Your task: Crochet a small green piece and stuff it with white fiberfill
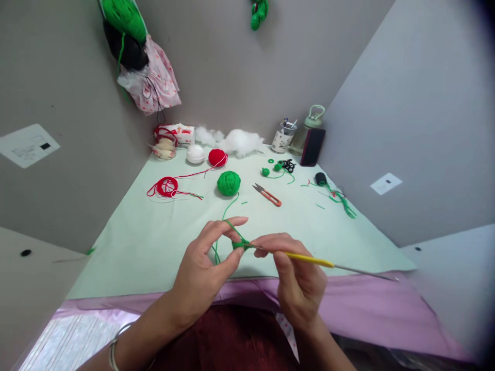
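Observation:
Between the thumb and fingers of my left hand (207, 252) is a small green crochet piece (240, 244). Green yarn runs over the raised left index finger and back to a green yarn ball (228, 183) on the table. My right hand (297, 273) grips a crochet hook (309, 258) with a yellow handle, its rear metal end pointing right. The hook's front tip meets the green piece; the stitch itself is too small to make out. Orange-handled thread snips (266, 195) lie beyond my hands.
Behind are a red yarn ball (217, 157), a white yarn ball (195, 154), loose red yarn (167, 187) and white stuffing (242, 142). A pen cup (282, 140), a bottle (301, 139) and a phone (313, 147) stand back right. Walls enclose the table (127, 247).

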`<state>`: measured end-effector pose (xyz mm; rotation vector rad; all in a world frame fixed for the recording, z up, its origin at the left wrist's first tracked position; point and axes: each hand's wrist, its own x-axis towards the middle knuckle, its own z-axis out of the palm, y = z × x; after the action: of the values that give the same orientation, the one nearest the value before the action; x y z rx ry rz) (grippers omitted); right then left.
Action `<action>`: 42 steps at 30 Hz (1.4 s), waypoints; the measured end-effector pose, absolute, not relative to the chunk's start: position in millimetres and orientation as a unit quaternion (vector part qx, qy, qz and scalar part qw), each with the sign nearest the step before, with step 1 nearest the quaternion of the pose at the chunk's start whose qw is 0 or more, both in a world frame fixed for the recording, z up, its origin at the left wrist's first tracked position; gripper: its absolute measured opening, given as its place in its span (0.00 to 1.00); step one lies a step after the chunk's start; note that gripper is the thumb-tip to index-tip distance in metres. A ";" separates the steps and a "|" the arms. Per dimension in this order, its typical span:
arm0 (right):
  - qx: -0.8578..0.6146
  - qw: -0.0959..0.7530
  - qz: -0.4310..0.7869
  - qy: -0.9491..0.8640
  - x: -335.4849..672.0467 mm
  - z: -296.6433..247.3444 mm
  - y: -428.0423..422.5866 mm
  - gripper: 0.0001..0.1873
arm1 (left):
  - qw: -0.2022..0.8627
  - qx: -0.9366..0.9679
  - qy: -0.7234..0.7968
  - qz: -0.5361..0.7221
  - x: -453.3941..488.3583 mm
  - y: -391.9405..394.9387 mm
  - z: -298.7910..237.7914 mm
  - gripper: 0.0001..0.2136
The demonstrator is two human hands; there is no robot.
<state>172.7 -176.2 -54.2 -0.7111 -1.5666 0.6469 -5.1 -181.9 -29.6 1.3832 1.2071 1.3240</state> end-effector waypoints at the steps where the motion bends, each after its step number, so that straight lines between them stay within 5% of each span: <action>1: -0.304 0.598 0.264 -0.693 173.3 -54.2 -176.0 0.16 | 0.409 0.561 0.481 0.536 -4.1 -181.7 -29.6 0.16; 6: -0.301 0.539 0.093 -0.781 171.3 -64.8 -173.9 0.21 | 0.374 0.545 0.482 0.575 1.4 -183.3 -34.5 0.12; 10: -0.303 0.539 -0.034 -0.785 168.4 -78.0 -173.8 0.26 | 0.592 0.402 0.437 0.545 1.5 -181.3 -36.7 0.27; 13: -0.317 0.599 0.076 -0.732 167.4 -76.0 -173.3 0.21 | 0.719 0.288 0.376 0.508 -2.8 -175.0 -34.8 0.31; 19: -0.305 0.670 0.386 -0.556 161.8 -60.5 -165.0 0.11 | 0.699 0.318 0.366 0.526 -5.6 -173.9 -36.1 0.23; 27: -0.321 0.625 0.306 -0.643 160.5 -63.2 -171.6 0.11 | 0.655 0.380 0.393 0.522 -1.2 -176.9 -41.8 0.29; 37: -0.289 0.635 0.570 -0.435 167.0 -58.0 -153.0 0.10 | 0.762 0.308 0.296 0.486 -4.8 -172.5 -38.8 0.22; 42: -0.310 0.640 0.456 -0.535 159.8 -63.9 -162.9 0.08 | 0.665 0.394 0.365 0.520 -0.3 -177.0 -45.6 0.18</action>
<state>159.8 -162.9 -63.9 -0.7071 -1.2199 1.0412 -0.3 -177.0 -45.6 0.8891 0.8242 1.1735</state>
